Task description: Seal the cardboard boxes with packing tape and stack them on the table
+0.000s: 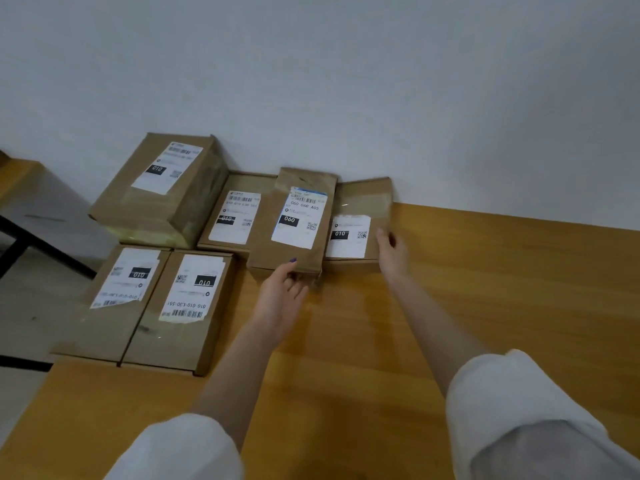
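So, the left hand point(282, 292) grips the near end of the 060 box point(294, 220), thumb on top, and that box overlaps the 010 box point(360, 216) at the back of the desk point(485, 289). The right hand point(391, 249) is spread loose, fingers touching the 010 box's right side (shiny tape across it).

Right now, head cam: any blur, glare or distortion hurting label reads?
Head view: soft; on the 060 box big digits read, fine print smears. Head view: tape sheen on the right box, glare on the table. Head view: wide-angle slants the table's far edge.
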